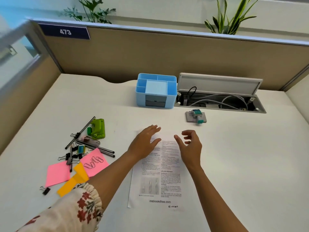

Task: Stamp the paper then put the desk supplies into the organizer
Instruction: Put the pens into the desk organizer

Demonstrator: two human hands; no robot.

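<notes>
White desk (234, 164) — paper (157, 181) under fingers (154, 128)

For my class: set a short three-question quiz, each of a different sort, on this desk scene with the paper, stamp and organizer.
1. True or false: the stamp is held in the right hand.
2. Which lies nearest the blue organizer? A) stamp B) pink notes C) green hole punch
3. Fill in: the left hand is over the printed ____.

Key: 1 false, it sits on its grey pad; 2 A; 3 paper.
</notes>
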